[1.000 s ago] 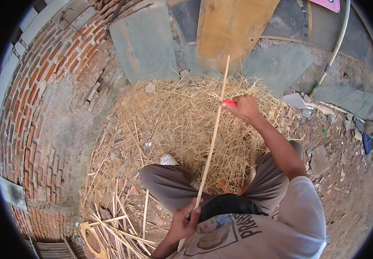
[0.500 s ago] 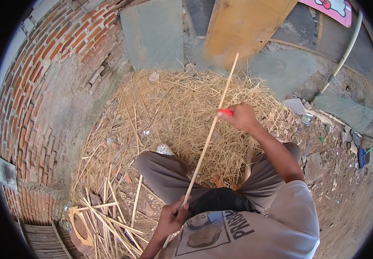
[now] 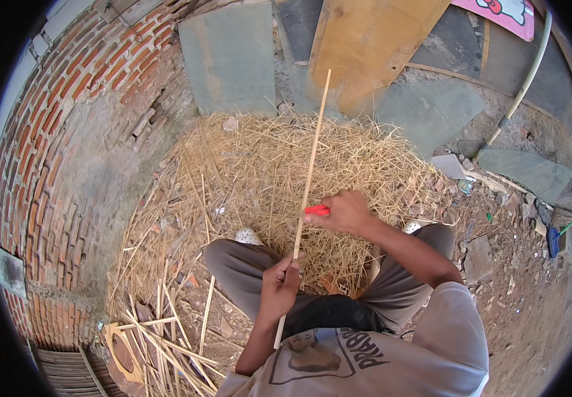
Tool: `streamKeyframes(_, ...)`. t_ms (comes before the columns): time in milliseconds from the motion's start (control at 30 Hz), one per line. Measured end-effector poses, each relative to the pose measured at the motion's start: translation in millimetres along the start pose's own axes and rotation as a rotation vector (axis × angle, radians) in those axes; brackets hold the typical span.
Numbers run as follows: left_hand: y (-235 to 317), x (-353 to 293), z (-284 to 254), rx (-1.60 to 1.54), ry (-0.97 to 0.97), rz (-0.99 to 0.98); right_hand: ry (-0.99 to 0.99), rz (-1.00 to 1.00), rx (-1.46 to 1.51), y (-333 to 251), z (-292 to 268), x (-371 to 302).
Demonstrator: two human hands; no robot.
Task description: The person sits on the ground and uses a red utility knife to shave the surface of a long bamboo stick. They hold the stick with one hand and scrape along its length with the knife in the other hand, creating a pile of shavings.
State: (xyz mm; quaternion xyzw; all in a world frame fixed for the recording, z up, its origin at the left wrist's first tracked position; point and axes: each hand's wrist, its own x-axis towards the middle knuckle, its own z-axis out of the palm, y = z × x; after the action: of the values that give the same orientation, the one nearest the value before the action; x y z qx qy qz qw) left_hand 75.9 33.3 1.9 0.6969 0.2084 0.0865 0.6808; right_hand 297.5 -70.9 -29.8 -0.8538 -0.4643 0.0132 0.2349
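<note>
A long, thin pale stick (image 3: 316, 147), like a bamboo strip, slants from my lap up over the straw in front of me. My left hand (image 3: 279, 286) is closed around its lower part, with the tail end sticking out below by my shirt. In my right hand (image 3: 345, 212), closed, is a small red-handled tool (image 3: 317, 210) held against the stick, above my left hand. Whatever blade it has is too small to make out.
A wide heap of straw-like shavings (image 3: 253, 159) covers the ground ahead. More pale sticks (image 3: 167, 337) lie in a pile at lower left. A brick wall (image 3: 41, 192) stands left, and boards (image 3: 230, 59) lean at the back. Rubble and a broom (image 3: 567, 217) are at right.
My right hand with the red tool has come down the stick toward me. My left hand has moved up and forward, and the stick has become more upright, its far tip shifting left.
</note>
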Motion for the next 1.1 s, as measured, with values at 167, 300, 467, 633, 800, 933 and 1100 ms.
streamKeyframes(167, 7.3, -7.1, -4.4, 0.002, 0.012, -0.012, 0.067, -0.098, 0.050, -7.1, 9.5, -4.5)
streamKeyframes(300, 12.4, -22.5, -8.9, 0.022, -0.053, -0.051, 0.110, 0.202, 0.028, 53.4, 7.1, 16.8)
streamKeyframes(467, 1.0, -17.5, -14.8, -0.064, 0.030, -0.096, 0.106, -0.235, 0.037, -29.3, 25.6, -17.7)
streamKeyframes(633, 10.0, -2.6, -18.3, -0.818, -0.090, -0.296, 0.041, -0.089, 0.047, -14.1, 13.3, -8.1)
streamKeyframes(800, 4.3, 1.6, -16.9, -1.014, -0.121, -0.352, 0.123, -0.186, 0.015, -26.6, 18.2, -16.8)
streamKeyframes(933, 5.0, 5.6, -11.6, -0.970, -0.131, -0.341, 0.057, -0.017, -0.024, -3.2, 6.2, -2.9)
streamKeyframes(1100, 10.2, 0.8, -12.0, -0.935, -0.147, -0.343, 0.117, -0.177, -0.001, -19.9, 7.5, -16.2)
